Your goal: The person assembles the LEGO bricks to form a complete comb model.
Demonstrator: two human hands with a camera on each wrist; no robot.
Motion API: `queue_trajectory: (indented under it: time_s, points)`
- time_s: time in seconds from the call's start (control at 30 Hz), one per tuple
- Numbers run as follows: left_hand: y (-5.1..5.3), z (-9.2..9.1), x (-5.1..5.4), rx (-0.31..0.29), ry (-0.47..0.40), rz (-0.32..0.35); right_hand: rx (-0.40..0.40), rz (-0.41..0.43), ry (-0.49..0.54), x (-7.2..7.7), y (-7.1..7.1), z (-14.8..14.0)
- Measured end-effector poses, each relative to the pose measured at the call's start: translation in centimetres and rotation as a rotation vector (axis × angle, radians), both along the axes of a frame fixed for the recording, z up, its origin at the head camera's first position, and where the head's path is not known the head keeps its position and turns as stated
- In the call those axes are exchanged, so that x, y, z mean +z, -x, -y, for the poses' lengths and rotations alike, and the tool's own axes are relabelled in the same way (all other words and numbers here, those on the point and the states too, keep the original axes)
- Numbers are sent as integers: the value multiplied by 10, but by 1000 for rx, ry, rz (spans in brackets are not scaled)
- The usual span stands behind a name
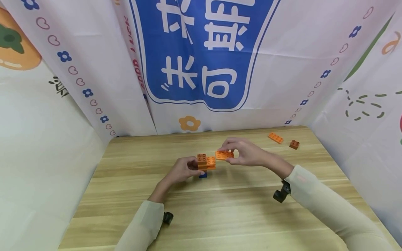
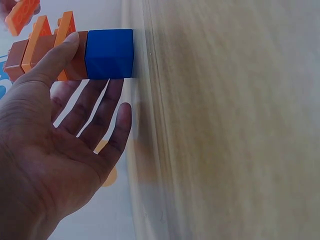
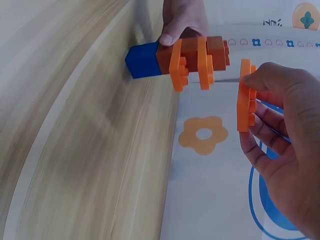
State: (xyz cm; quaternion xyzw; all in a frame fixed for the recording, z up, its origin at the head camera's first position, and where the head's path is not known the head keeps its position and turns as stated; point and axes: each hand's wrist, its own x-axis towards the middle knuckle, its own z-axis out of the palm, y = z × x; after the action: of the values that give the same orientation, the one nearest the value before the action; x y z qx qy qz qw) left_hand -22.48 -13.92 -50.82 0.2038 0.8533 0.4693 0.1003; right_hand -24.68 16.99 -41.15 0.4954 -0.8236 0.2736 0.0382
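Note:
A stack of bricks stands on the table, with a blue brick [image 2: 110, 54] at its base and brown bricks [image 3: 216, 52] alternating with thin orange plates [image 3: 202, 62] that jut out to one side. My left hand [image 1: 183, 169] grips the stack low down, thumb on one side and fingers behind it. Beside the top of the stack, to its right, my right hand [image 1: 246, 153] pinches a loose orange plate [image 3: 243, 97] between thumb and fingers. In the right wrist view, that plate and the stack are apart.
Toward the back right of the wooden table [image 1: 251, 209] lie another orange plate [image 1: 275, 138] and a small brown brick [image 1: 294, 144]. A printed white cloth [image 1: 176, 122] hangs behind the table and along both sides.

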Motion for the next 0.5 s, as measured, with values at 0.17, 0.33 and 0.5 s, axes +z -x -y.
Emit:
queue_trajectory:
  time_s: [0.17,0.33,0.5]
  points:
    - [2,0,-2,-2,-2,2,10,4,4,-2,2,12]
    - [2,-1,-2,-9,-19,3,6,14,-6,-3,3,22]
    - [2,0,-2,-11,-25,4,-2,18,-14,-4,4,32]
